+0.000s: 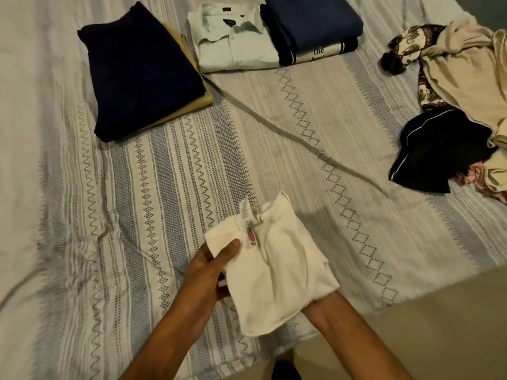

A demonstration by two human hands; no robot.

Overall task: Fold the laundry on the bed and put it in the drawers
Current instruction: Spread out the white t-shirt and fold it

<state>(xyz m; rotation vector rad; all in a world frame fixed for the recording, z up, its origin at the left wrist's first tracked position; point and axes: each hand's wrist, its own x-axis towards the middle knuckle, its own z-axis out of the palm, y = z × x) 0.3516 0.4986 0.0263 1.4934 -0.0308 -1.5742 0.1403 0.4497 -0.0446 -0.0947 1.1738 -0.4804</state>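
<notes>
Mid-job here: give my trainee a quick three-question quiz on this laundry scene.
1. True or false: the left hand pinches the white garment with its thumb on top.
2. Which folded item lies nearest the bed's left edge? A) navy garment B) white collared shirt C) blue stack
3. Where is the unfolded pile?

Key: 1 true; 2 A; 3 on the bed's right side.

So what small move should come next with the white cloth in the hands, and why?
Probably lay the white garment beside the folded stacks: it looks folded small, the left hand pinches its edge, the right hand supports it from below, and unfolded clothes wait on the right.
</notes>
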